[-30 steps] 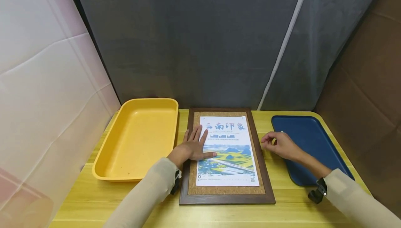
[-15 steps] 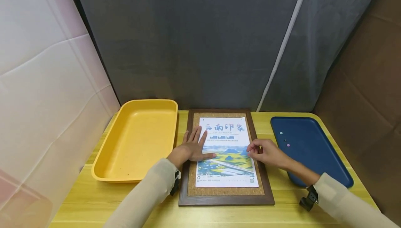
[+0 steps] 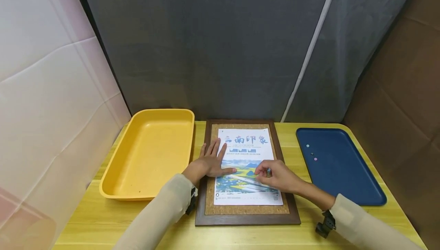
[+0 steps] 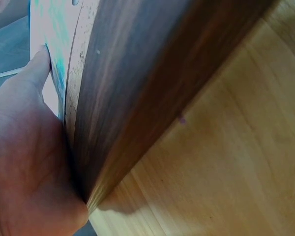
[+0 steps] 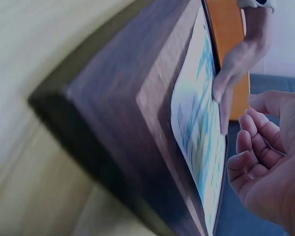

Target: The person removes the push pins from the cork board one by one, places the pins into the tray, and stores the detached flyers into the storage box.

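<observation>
A dark wooden frame (image 3: pixel 247 219) with a cork board lies flat on the table, and a printed poster (image 3: pixel 245 143) rests on the cork. My left hand (image 3: pixel 213 162) presses flat on the poster's left half, fingers straight. My right hand (image 3: pixel 271 173) hovers over the poster's right-middle with its fingertips pinched on a small dark pin. In the left wrist view the left hand (image 4: pixel 24 162) lies against the frame (image 4: pixel 152 88) edge. The right wrist view shows the right hand's curled fingers (image 5: pixel 270 167) above the poster (image 5: pixel 196 123); the pin is hidden there.
A yellow tray (image 3: pixel 151 150) stands left of the frame. A blue tray (image 3: pixel 343 177) on the right holds three small pins (image 3: pixel 312 153). The wooden table (image 3: pixel 103 219) ends close in front. A dark curtain hangs behind.
My right hand moved left from the blue tray's edge, across the frame's right side, to above the poster, fingers still pinched. The left hand stayed flat on the poster.
</observation>
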Tool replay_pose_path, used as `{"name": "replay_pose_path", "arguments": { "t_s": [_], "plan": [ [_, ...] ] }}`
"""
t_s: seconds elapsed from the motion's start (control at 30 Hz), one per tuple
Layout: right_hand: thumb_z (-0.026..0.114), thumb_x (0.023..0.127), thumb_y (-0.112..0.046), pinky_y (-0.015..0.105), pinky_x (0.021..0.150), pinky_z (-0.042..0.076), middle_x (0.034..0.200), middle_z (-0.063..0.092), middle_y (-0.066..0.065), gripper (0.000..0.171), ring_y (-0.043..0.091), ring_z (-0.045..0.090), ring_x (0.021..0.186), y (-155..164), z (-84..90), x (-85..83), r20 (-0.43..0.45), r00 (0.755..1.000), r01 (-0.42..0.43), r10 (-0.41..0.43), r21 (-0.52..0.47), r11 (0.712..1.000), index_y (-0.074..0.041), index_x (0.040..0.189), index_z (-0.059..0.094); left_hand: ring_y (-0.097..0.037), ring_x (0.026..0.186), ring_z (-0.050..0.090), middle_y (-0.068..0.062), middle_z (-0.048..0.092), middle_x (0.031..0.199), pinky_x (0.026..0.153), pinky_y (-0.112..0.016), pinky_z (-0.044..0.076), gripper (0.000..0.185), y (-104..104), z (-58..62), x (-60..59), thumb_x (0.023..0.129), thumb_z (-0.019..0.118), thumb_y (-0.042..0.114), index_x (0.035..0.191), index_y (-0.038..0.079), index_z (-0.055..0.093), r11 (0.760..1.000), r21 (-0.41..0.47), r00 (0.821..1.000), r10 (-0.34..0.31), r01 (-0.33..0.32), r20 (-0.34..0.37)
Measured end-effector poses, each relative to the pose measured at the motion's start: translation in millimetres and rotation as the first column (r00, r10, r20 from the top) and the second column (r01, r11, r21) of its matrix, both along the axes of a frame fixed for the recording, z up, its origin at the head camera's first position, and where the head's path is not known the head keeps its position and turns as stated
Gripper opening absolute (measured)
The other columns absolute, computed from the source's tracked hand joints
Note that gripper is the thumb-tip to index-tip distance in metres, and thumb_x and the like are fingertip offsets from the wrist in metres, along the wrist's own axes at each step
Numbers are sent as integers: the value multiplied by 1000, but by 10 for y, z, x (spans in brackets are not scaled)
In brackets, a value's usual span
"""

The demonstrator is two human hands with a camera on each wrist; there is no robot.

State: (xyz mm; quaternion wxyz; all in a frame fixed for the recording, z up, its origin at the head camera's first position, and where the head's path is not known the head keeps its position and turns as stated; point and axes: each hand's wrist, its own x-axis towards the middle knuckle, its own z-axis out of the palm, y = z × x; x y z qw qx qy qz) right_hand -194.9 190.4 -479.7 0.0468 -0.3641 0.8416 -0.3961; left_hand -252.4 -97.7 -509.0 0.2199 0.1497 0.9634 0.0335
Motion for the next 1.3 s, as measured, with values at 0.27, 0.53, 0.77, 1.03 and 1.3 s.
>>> {"name": "replay_pose_path", "arguments": {
  "t_s": [0.27,0.53,0.77,1.03,1.3],
  "plan": [
    [80,94,-9,23,64,53,82,68,-10,3,1,57,72,-248,-77,60,25,1000,-5,5,-1,1000,-10,95,78,-30,159,-28,-9,-31,172,124,-60,-20,117,5,10,-19,93,42,87,169,21,-17,1000,-5,1000,1,-1,15],
    [80,95,-9,22,64,53,82,68,-9,4,-1,56,70,-556,-126,151,57,998,-29,29,-6,1000,-8,98,79,-30,161,-25,-10,-29,173,125,-61,-17,114,-8,12,-22,94,41,86,170,21,-14,1000,-10,1000,1,-1,-7],
    [80,91,-2,21,65,55,79,69,-8,6,-2,57,69,-759,-188,203,105,994,-27,28,-10,1000,-6,96,79,-30,159,-28,-8,-32,171,124,-60,-20,113,-15,42,-20,95,42,84,169,21,-16,1000,15,1000,-1,1,11],
    [80,91,0,20,64,55,78,71,-5,7,-4,58,66,-920,-217,265,154,988,-24,26,-11,1000,-6,94,80,-30,159,-29,-9,-33,171,124,-60,-20,113,-19,-2,-23,95,42,85,169,21,-16,1000,16,1000,-1,1,11],
    [82,90,-4,18,61,52,74,70,-5,3,-6,56,64,-1039,-258,334,123,992,1,1,-15,1000,-5,91,80,-30,160,-27,-9,-31,172,124,-61,-19,115,-11,18,-1,94,43,85,169,20,-14,999,36,1000,-4,4,2]
  ]
}}
